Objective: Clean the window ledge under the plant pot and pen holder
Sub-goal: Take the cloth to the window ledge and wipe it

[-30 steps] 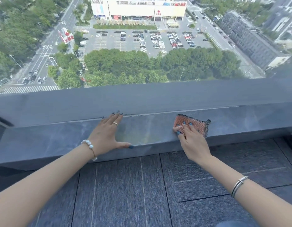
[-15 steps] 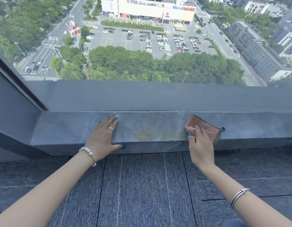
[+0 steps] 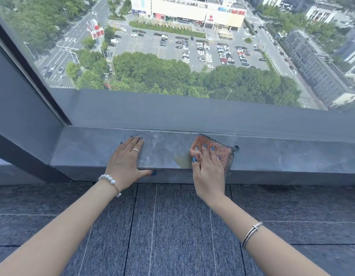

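Observation:
A grey stone window ledge (image 3: 282,156) runs across the view below the glass. My right hand (image 3: 208,172) presses an orange scrubbing cloth in black mesh (image 3: 222,151) flat on the ledge, fingers spread over it. My left hand (image 3: 126,162) lies flat and empty on the ledge to the left, thumb hooked over the front edge. A damp smear (image 3: 180,161) shows on the stone between the hands. No plant pot or pen holder is in view.
The window glass (image 3: 172,56) rises right behind the ledge, with a dark frame post (image 3: 29,72) slanting at the left. The ledge ends at a corner on the left (image 3: 59,148). Grey-blue carpet tiles (image 3: 172,226) cover the floor below.
My right hand has slid the cloth leftward along the ledge, closer to my left hand. My view has shifted left, bringing the ledge's left corner and frame post into sight.

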`<state>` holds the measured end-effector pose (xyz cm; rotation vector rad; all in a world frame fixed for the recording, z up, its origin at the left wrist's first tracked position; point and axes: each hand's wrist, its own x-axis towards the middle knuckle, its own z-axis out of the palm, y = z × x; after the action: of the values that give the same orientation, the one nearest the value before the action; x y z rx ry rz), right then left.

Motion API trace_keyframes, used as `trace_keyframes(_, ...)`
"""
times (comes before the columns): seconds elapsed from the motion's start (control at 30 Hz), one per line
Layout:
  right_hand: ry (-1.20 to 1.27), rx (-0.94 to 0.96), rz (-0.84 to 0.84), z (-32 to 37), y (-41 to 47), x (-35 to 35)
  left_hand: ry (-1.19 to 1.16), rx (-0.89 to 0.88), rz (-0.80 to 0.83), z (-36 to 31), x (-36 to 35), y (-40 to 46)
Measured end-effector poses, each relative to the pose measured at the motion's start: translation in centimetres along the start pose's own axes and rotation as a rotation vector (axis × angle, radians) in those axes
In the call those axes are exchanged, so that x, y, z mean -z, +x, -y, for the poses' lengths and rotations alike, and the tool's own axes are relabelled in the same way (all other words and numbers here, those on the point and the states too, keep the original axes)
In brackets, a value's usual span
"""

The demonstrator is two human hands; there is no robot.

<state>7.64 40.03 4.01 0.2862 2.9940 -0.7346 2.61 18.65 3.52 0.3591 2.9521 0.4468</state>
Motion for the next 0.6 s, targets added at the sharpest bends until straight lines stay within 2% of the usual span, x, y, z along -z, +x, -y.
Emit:
trace_keyframes(0.17, -0.107, 0.150, 0.049, 1.8, 0.9, -0.8, -0.017, -0.001, -0.017, -1.5, 0.3, 0.5)
trace_keyframes(0.3, -0.152, 0.340, 0.119, 1.9, 0.7, -0.8, -0.033, -0.002, -0.035, -2.3, 0.2, 1.1)
trace_keyframes(0.6, -0.271, 0.642, 0.217, -4.1, 2.3, 2.5, -0.009, 0.002, -0.021, -3.5, 0.5, 2.5)
